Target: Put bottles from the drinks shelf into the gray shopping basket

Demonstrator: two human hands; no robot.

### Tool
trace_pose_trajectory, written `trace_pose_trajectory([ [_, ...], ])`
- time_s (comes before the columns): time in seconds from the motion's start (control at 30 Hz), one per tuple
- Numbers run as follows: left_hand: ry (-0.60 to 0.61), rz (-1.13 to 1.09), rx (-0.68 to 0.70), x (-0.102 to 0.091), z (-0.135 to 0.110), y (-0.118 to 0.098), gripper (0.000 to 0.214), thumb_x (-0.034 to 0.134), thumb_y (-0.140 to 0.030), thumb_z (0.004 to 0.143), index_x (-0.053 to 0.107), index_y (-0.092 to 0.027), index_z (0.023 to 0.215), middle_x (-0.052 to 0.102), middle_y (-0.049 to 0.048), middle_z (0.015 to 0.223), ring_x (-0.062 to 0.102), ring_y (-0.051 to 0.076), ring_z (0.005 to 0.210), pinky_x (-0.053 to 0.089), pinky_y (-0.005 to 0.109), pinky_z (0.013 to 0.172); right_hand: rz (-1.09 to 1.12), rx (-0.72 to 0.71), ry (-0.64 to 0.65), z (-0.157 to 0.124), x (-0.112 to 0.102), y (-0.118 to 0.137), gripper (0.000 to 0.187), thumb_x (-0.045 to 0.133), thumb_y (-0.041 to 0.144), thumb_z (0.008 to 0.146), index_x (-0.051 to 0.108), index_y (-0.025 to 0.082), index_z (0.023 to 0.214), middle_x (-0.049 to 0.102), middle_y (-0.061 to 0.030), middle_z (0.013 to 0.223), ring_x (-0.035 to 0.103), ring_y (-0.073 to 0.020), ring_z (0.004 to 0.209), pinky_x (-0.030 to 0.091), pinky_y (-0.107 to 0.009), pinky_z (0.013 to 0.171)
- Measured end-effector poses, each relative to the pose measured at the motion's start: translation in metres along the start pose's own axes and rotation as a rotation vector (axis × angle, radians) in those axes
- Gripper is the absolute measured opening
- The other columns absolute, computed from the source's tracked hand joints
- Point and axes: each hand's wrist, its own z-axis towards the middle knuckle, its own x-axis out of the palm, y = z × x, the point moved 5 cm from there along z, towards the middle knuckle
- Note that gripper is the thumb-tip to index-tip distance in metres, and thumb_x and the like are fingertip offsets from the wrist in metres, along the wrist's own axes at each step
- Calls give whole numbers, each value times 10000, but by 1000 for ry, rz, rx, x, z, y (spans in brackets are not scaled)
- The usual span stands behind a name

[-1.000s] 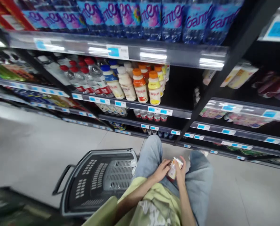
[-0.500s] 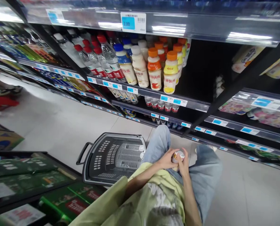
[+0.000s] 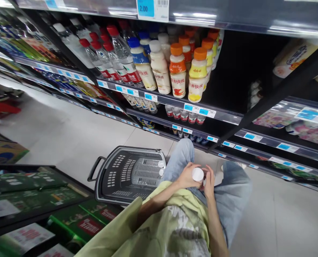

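Several tiers of black shelving with glossy grey front rails [image 3: 227,116] run beyond the dark grey, slotted plastic shopping basket [image 3: 104,189], which stands on a pale tiled floor [image 3: 54,142]. Glossy green cartons [image 3: 91,214] lie on the basket's near side, and legs in faded blue jeans [image 3: 232,200] spread to its right, one knee just beside its rim. Above and beyond the basket stand clear plastic bottles with red caps [image 3: 122,50] and, to their right, cream-coloured plastic bottles with blue, white and orange caps [image 3: 160,76]. Inside the basket lies something pale and see-through [image 3: 145,173], too unclear to name. To the basket's right, the hands are close together: the left hand [image 3: 187,176] is wrapped around a small, round, white-topped container [image 3: 197,174], while the right hand [image 3: 209,182] has its fingers curled at the container's far side; whether they press on it I cannot tell. That container, mostly hidden by the hands, looks light enough for one hand, probably smooth and fairly stiff, though a thin wall could dent under a hard squeeze. Its round side, just below the white top, seems the best hold, with thumb opposite fingers.
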Motion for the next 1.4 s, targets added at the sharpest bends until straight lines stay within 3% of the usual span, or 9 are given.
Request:
trace_pose_trajectory([
  [0.1,-56,-7,-38,-28,-6,-5,795,963,-272,490,752,-207,1253,632,83,1183,633,298,1101,549,458,1040,-3,12,-9,1,-1,1,638,504,709,1001,614,183,1345,769,-113,1094,691,-208,775,513,-333,675],
  [0.33,-401,71,-142,-128,-27,-5,675,909,-212,544,710,-193,1188,626,65,1176,633,288,1142,524,438,1075,-30,7,48,-3,5,7,567,523,652,1034,616,180,1335,766,-94,1076,701,-203,794,519,-351,739],
  [0.47,-610,194,-240,-175,-41,12,608,857,-129,587,698,-192,1171,627,57,1215,623,268,1195,515,411,1103,-28,23,59,-5,7,8,569,544,654,1026,625,182,1332,770,-92,1069,701,-205,785,531,-354,730],
  [0.6,-798,229,-383,-199,-61,49,594,868,-90,600,716,-191,1165,606,53,1196,632,249,1148,522,411,1091,-43,37,56,-5,7,5,570,547,659,1019,630,185,1326,771,-89,1053,706,-206,773,537,-353,711],
  [0.8,-845,289,-744,-187,-94,130,587,905,-193,689,711,-133,1240,596,98,1202,621,276,1146,507,429,1101,-66,87,73,-7,7,-4,583,584,665,993,641,178,1308,771,-92,1037,707,-204,768,543,-344,693],
  [0.93,-796,289,-902,-162,-119,183,609,908,-237,681,666,-134,1230,585,133,1259,629,312,1208,515,437,1110,-114,111,70,-9,6,-9,589,602,669,978,653,174,1293,769,-88,1003,709,-205,751,539,-339,679],
  [1.1,-664,216,-1049,-125,-152,239,574,898,-288,669,624,-192,1164,579,119,1276,678,311,1106,564,446,1004,-152,143,55,-15,7,-7,557,624,661,964,657,181,1245,772,-77,969,713,-218,737,551,-366,701],
  [1.27,-534,155,-1116,-95,-171,275,583,875,-253,641,598,-212,1152,553,97,1278,663,271,1014,561,416,951,-287,142,33,-22,23,16,507,644,634,956,684,190,1195,774,-114,1039,729,-267,879,572,-407,786],
  [1.4,-463,144,-1121,-82,-172,295,573,869,-216,634,593,-189,1136,528,116,1277,642,272,1028,534,374,946,-433,-27,56,-31,61,58,410,595,538,1017,669,211,1253,733,-144,1235,707,-284,1074,569,-447,931],
])
